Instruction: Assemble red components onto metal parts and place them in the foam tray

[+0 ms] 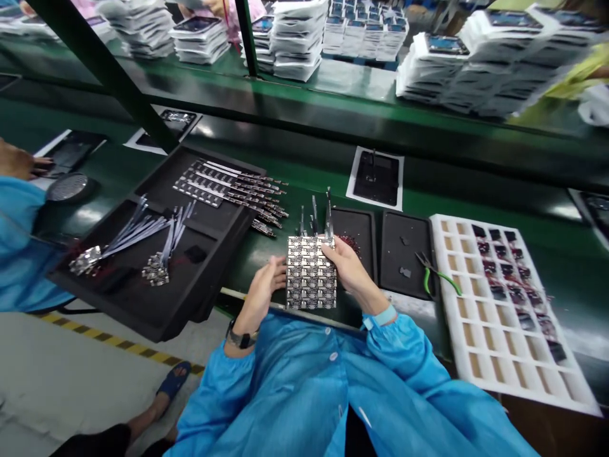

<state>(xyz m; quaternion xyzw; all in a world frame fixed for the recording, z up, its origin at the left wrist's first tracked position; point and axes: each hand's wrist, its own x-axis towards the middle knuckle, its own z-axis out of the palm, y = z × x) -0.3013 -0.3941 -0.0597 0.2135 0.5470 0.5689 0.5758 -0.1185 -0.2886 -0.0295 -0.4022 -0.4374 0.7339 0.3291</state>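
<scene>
I hold a panel of small circuit boards (311, 273) upright in front of me, a grid of grey and white squares. My left hand (266, 284) grips its left edge with curled fingers. My right hand (348, 266) grips its right upper edge, fingers wrapped around it. Both sleeves are bright blue, and a watch is on my left wrist. Thin strips stand up just beyond the panel's top.
A black tray (143, 304) on the left holds ribbon cables and board strips. Two small black trays (404, 254) and green-handled pliers (438, 274) lie to the right, beside a white foam grid tray (504, 317) with dark parts. Another person's blue sleeve (19, 254) is far left. White stacks line the back.
</scene>
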